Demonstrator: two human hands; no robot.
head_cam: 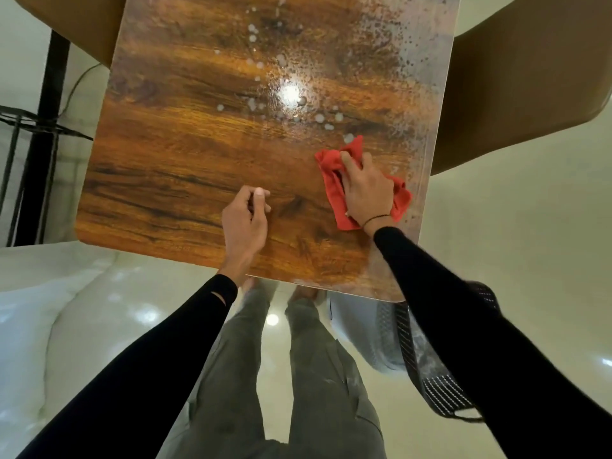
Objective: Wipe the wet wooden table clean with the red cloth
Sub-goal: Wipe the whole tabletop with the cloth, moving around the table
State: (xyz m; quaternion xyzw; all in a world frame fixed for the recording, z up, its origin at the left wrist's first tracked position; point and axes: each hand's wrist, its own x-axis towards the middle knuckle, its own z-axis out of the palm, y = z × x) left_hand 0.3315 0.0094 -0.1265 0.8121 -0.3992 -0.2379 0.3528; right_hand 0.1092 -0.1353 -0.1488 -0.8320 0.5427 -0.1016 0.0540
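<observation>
The wooden table (pixel 185 154) fills the upper middle of the view, its top glossy with dark grain. Water drops and spray (pixel 319 118) lie across its centre, far side and right side. The crumpled red cloth (pixel 332 180) lies near the table's right edge. My right hand (pixel 366 190) presses down on the cloth, fingers curled into its folds. My left hand (pixel 246 220) rests on the bare wood near the front edge, to the left of the cloth, fingers loosely curled and holding nothing.
A tan chair (pixel 516 81) stands at the table's right side, and another tan seat (pixel 76 24) at the far left corner. A black metal rack (pixel 36 134) is at the left. A white cushion (pixel 49 319) lies lower left. My legs stand on the glossy floor.
</observation>
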